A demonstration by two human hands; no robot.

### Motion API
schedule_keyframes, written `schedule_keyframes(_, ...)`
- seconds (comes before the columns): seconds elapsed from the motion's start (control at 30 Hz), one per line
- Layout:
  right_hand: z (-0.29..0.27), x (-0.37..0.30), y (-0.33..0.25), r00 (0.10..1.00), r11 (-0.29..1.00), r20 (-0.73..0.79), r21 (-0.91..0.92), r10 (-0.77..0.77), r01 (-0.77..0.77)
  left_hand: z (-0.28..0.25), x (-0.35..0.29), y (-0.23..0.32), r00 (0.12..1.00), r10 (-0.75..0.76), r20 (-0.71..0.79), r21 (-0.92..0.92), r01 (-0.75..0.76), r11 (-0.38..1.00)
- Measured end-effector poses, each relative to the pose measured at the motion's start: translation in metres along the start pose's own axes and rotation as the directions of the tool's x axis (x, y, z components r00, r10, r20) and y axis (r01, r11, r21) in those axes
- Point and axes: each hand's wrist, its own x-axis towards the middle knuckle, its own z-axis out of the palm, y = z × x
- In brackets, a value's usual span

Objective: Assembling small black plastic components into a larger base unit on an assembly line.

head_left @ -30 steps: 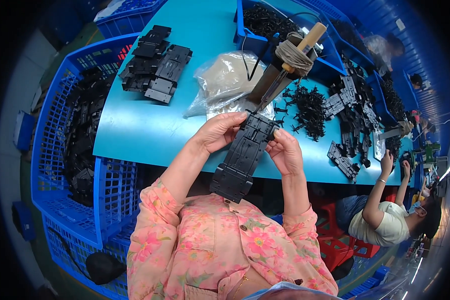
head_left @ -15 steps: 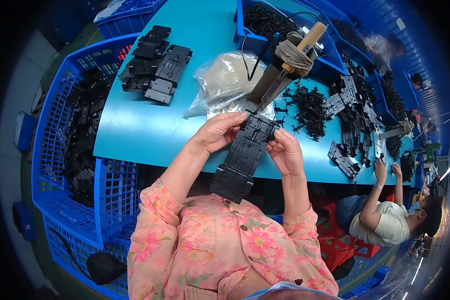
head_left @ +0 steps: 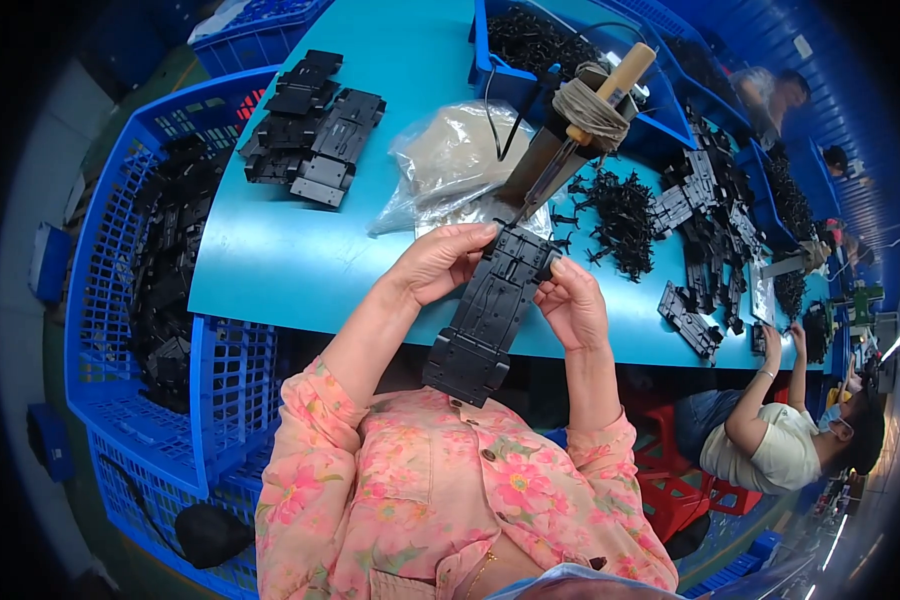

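Observation:
A long black plastic chassis plate (head_left: 490,310) is held tilted at the table's front edge, its lower end close to my shirt. My left hand (head_left: 438,262) pinches its upper left edge. My right hand (head_left: 572,300) grips the upper right side between thumb and fingers. A soldering iron (head_left: 580,130) with a wooden handle is tied by cloth strips to a stand. Its tip points down at the plate's top end; whether it touches I cannot tell. Several small black plastic parts (head_left: 620,220) lie heaped right of the iron.
Stacked black plates (head_left: 335,145) lie at the left, more (head_left: 705,200) at the right. A clear plastic bag (head_left: 460,155) sits behind my hands. A blue bin (head_left: 650,125) holds small parts. A blue basket (head_left: 80,330) of plates stands left. A co-worker (head_left: 770,430) sits at the right.
My hands and the chassis plate are almost unmoved. At the right, the co-worker's hands have shifted slightly.

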Motion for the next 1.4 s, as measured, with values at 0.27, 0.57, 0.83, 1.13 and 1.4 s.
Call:
schedule_keyframes(0.27,0.003,0.001,0.006,0.993,0.997,-0.117,-0.067,0.031,-0.039,-0.006,-0.001,-0.006,0.997,-0.006,-0.074,0.04,0.009,0.999)
schedule_keyframes(0.57,0.003,0.019,0.021,0.983,0.99,-0.118,0.021,0.144,-0.143,-0.019,-0.013,0.002,0.989,0.046,-0.143,0.06,-0.038,0.997)
schedule_keyframes(0.83,0.005,0.026,0.024,0.988,0.989,-0.035,0.029,0.149,-0.148,-0.012,-0.02,0.008,0.98,0.098,-0.174,0.067,-0.088,0.994)
schedule_keyframes(1.13,0.014,0.025,0.02,0.991,0.993,-0.071,0.046,0.11,-0.106,-0.008,-0.018,0.016,0.986,0.124,-0.11,0.104,-0.113,0.988)
schedule_keyframes(1.4,0.015,0.025,0.017,0.995,0.994,-0.021,0.047,0.096,-0.095,-0.008,-0.017,0.018,0.983,0.115,-0.142,0.12,-0.098,0.988)
